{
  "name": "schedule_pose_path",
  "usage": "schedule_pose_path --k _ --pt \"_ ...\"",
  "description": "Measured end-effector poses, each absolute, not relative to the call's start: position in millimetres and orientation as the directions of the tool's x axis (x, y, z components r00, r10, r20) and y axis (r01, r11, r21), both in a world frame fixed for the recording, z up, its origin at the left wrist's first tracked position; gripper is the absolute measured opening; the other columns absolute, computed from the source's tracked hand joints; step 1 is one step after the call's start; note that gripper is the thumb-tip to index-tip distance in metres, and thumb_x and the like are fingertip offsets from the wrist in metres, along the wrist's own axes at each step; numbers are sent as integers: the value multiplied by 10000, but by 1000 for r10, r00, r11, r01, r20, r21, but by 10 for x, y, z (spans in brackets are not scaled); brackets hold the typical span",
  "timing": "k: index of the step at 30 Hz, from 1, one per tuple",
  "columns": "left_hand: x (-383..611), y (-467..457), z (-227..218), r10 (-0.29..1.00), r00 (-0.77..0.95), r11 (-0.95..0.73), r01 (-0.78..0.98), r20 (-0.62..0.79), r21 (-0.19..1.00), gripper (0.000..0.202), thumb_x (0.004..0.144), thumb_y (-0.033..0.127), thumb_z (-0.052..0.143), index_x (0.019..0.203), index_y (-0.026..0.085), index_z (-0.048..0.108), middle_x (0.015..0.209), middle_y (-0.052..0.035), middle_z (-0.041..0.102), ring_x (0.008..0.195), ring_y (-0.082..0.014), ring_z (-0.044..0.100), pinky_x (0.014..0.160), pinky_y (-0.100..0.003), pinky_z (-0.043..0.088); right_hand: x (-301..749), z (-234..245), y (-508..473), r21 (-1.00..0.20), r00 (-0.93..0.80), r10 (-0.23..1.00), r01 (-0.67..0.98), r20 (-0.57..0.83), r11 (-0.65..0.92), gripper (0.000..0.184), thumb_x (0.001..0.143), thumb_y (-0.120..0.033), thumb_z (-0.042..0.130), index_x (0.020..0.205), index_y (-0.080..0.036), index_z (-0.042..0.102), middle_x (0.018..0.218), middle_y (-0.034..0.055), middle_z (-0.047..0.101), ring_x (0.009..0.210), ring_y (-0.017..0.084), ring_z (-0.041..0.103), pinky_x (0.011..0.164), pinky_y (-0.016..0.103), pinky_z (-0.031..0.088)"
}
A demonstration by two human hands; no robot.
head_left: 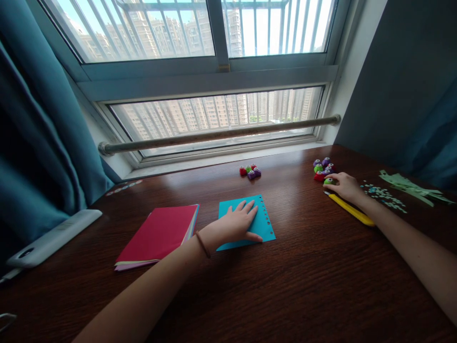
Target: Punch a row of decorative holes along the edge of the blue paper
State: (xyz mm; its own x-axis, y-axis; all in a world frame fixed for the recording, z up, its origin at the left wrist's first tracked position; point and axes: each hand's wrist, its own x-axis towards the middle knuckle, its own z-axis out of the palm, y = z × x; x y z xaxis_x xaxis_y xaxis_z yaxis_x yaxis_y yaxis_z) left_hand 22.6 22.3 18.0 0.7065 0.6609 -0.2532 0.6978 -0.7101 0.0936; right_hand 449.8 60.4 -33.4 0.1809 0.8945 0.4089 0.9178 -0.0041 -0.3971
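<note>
My left hand lies flat with fingers spread on a sheet of blue paper, whose right edge carries a row of small punched holes. Over at the right, my right hand has its thumb and fingers closed around a small green craft punch. Right behind it stands a cluster of similar punches in purple, green and red. A yellow utility knife lies just under my right wrist, its tip pointing at the hand. Beyond the blue sheet sits a second group of punches.
A stack of coloured paper with a red sheet on top lies left of the blue one. Tiny paper cutouts and pale green strips are scattered at the right. A white power strip rests by the curtain.
</note>
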Motion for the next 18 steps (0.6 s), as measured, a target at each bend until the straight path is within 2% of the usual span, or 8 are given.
schedule_pose_path --k 5,9,11,14,18 --pt "223 224 188 659 707 -712 697 -256 91 1015 699 718 551 1450 156 165 1523 -162 146 1379 -404 146 993 -673 292 4500 -327 617 -466 255 872 884 417 -35 407 560 -358 711 910 -166 635 844 75 589 677 218 566 728 385 454" --pt "224 220 192 660 703 -712 698 -265 81 1014 702 718 545 1452 156 156 1524 -163 142 1379 -405 145 995 -668 291 4466 -318 629 -581 335 855 812 395 -49 384 556 -361 714 852 -184 545 731 54 609 682 249 602 694 411 490" --pt "224 218 190 660 704 -713 697 -263 77 1005 705 717 541 1452 167 155 1527 -159 136 1381 -401 143 1004 -651 292 4424 -321 631 -654 311 879 757 360 0 299 617 -352 669 819 -201 507 732 48 641 708 238 636 701 390 520" --pt "223 217 188 661 703 -711 699 -262 78 1003 705 720 538 1451 171 155 1528 -158 133 1383 -396 138 1013 -624 295 4353 -330 632 -738 220 919 667 326 102 198 680 -307 603 820 -208 504 892 74 683 868 221 661 801 356 537" --pt "226 213 189 663 701 -710 700 -263 77 999 704 722 536 1449 172 163 1529 -156 132 1384 -391 136 1017 -613 291 4312 -337 634 -774 154 930 609 334 177 238 666 -298 621 867 -205 533 1011 96 672 985 242 636 904 397 507"
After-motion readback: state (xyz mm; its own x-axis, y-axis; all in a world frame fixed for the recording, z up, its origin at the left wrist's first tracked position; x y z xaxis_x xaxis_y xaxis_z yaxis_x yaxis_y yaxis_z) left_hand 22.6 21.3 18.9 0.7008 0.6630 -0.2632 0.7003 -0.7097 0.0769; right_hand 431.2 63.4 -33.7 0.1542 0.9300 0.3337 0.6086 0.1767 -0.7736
